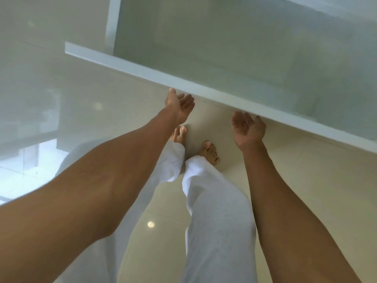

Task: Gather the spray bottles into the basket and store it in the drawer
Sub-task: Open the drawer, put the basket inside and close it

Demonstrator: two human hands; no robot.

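A white drawer stands pulled out, its front panel [126, 62] running from upper left to right. What I see of its grey inside [224, 41] is bare and blurred. No basket or spray bottle shows. My left hand [179, 105] is palm up with spread fingers, fingertips at the panel's lower edge and thumb against it. My right hand [247, 129] is also palm up, its fingertips touching the same edge further right. Neither hand holds an object.
I stand barefoot in white trousers [214, 201] on a glossy cream tiled floor [306, 180], my feet [210, 152] just below the drawer front. A white cabinet side [112, 23] rises at the upper left. A bright reflection lies on the floor at left.
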